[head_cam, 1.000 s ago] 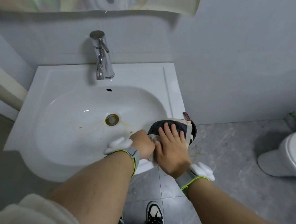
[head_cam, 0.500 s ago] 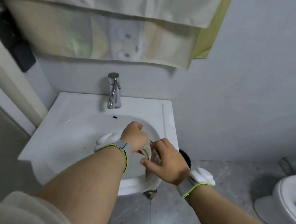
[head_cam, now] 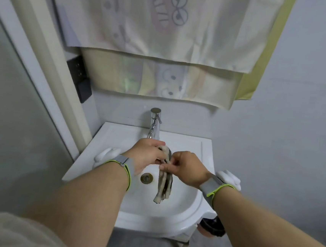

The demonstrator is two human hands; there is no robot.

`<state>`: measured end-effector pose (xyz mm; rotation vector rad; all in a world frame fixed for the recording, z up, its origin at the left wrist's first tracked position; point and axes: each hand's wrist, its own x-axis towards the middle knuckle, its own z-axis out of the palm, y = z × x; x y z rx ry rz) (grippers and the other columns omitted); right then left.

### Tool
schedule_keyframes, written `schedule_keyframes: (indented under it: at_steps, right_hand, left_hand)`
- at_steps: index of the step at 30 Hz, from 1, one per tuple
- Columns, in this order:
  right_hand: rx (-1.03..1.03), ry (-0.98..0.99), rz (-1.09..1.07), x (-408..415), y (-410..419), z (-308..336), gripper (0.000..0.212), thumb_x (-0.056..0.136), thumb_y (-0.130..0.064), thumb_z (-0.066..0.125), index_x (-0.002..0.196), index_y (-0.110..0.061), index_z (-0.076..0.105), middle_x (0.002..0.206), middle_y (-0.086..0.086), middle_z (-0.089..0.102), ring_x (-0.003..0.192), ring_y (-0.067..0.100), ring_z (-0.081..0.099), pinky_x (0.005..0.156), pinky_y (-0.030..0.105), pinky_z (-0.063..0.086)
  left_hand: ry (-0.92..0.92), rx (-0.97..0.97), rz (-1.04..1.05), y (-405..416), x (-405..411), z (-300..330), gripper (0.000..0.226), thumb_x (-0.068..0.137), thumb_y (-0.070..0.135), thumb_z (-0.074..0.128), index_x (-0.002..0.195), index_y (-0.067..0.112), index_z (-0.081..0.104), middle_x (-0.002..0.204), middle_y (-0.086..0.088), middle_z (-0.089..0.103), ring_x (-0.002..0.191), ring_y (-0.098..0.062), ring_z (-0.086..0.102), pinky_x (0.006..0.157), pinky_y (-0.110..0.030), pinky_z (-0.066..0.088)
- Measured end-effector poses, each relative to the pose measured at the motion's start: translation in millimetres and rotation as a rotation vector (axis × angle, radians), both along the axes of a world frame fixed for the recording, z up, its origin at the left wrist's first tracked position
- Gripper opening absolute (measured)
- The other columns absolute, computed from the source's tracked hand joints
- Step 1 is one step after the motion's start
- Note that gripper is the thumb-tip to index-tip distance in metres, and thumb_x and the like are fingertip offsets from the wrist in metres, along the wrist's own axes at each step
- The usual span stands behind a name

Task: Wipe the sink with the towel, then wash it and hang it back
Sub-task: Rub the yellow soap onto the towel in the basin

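Both hands at frame centre, over the sink [head_cam: 195, 188]. Left hand [head_cam: 147, 153] grips the towel's [head_cam: 164, 185] bunched top; right hand [head_cam: 185, 168] pinches it just below. The rest hangs as a limp strip over the basin, near the drain [head_cam: 146, 178].

Risks: the pinch looks shallow, so the towel could slip into the basin; it also hangs beside the faucet [head_cam: 154, 125], so water may miss it.

Towel: fuzzy, dark with cream edges. Sink: glossy white, rounded. Faucet: chrome cylinder. Drain: brass ring, stained around.
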<state>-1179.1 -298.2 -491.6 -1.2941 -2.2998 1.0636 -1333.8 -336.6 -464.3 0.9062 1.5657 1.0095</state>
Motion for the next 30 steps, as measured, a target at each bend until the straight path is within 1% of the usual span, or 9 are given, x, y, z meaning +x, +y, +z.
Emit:
schedule_keyframes:
  at_steps: [4,7,9,12,16,20,23,26,30]
  right_hand:
    - [-0.199,-0.028,0.135,1.1,8.0,10.2,0.032,0.076,-0.027,0.084,0.068,-0.013,0.056,0.065,0.004,0.061,0.062,0.017,0.061,0.067,0.031,0.055]
    - [-0.134,-0.091,0.155,8.2,16.5,20.2,0.013,0.077,-0.011,0.075,0.079,-0.013,0.062,0.08,0.009,0.071,0.076,0.027,0.071,0.071,0.038,0.061]
    - [-0.113,-0.074,0.144,7.6,21.4,25.6,0.013,0.078,-0.006,0.069,0.085,-0.016,0.063,0.081,0.002,0.069,0.073,0.02,0.067,0.062,0.031,0.057]
    - [0.066,-0.071,0.134,-0.8,25.4,31.5,0.015,0.082,-0.007,0.062,0.088,-0.022,0.062,0.087,-0.003,0.065,0.083,0.017,0.06,0.068,0.024,0.046]
    - [0.292,-0.042,0.017,-12.5,32.7,31.0,0.026,0.086,-0.009,0.053,0.103,-0.021,0.069,0.104,0.0,0.071,0.1,0.021,0.062,0.086,0.031,0.048]
    - [0.399,-0.182,-0.107,-18.0,37.4,19.5,0.031,0.089,-0.029,0.06,0.12,-0.024,0.059,0.117,0.003,0.06,0.111,0.028,0.055,0.091,0.038,0.045]
    - [0.242,-0.241,-0.225,-13.2,35.8,6.0,0.037,0.089,-0.036,0.061,0.12,-0.017,0.051,0.118,0.006,0.053,0.106,0.029,0.055,0.09,0.038,0.047]
    - [-0.098,-0.219,-0.296,-5.0,34.5,-9.1,0.032,0.094,-0.039,0.052,0.087,-0.009,0.057,0.085,0.008,0.061,0.08,0.027,0.06,0.075,0.036,0.05]
    - [-0.508,-0.188,-0.32,3.4,24.1,-26.8,0.058,0.096,-0.057,0.038,0.108,-0.005,0.062,0.106,0.014,0.068,0.092,0.031,0.068,0.075,0.037,0.055]
  left_hand:
    - [0.248,-0.062,-0.065,-12.2,-16.4,-5.7,0.037,0.079,-0.015,0.055,0.094,0.014,0.071,0.093,-0.004,0.067,0.089,-0.022,0.064,0.088,-0.035,0.055]
    - [0.514,-0.13,-0.134,-17.1,-22.8,-8.2,0.04,0.086,-0.005,0.048,0.107,0.017,0.073,0.102,-0.001,0.067,0.092,-0.019,0.062,0.076,-0.022,0.05]
    - [0.606,-0.156,-0.181,-19.3,-21.6,-5.0,0.041,0.088,-0.003,0.041,0.109,0.015,0.072,0.101,-0.007,0.066,0.083,-0.023,0.06,0.06,-0.02,0.044]
    - [0.702,-0.18,-0.255,-17.6,-17.0,-3.3,0.026,0.088,0.0,0.042,0.085,0.011,0.066,0.092,-0.014,0.063,0.084,-0.032,0.059,0.064,-0.023,0.039]
    - [0.547,-0.213,-0.242,-13.5,-11.4,-3.4,0.026,0.082,0.02,0.061,0.06,0.019,0.047,0.058,0.001,0.048,0.057,-0.02,0.046,0.058,-0.025,0.037]
    - [0.464,-0.178,-0.178,-4.7,-8.6,-1.9,0.033,0.088,0.035,0.065,0.065,0.017,0.048,0.062,0.001,0.05,0.058,-0.017,0.05,0.061,-0.025,0.043]
    - [0.297,-0.132,-0.046,2.2,-11.0,-8.5,0.029,0.091,0.041,0.061,0.086,0.013,0.061,0.083,-0.002,0.063,0.077,-0.02,0.06,0.078,-0.028,0.05]
    - [0.15,-0.1,0.111,6.7,-9.5,-14.3,0.024,0.093,0.04,0.058,0.093,0.016,0.061,0.088,-0.006,0.057,0.078,-0.021,0.053,0.074,-0.03,0.043]
    - [0.009,-0.104,0.204,10.0,-7.3,-12.9,0.023,0.09,0.039,0.062,0.093,0.016,0.064,0.085,-0.004,0.06,0.074,-0.021,0.058,0.07,-0.028,0.048]
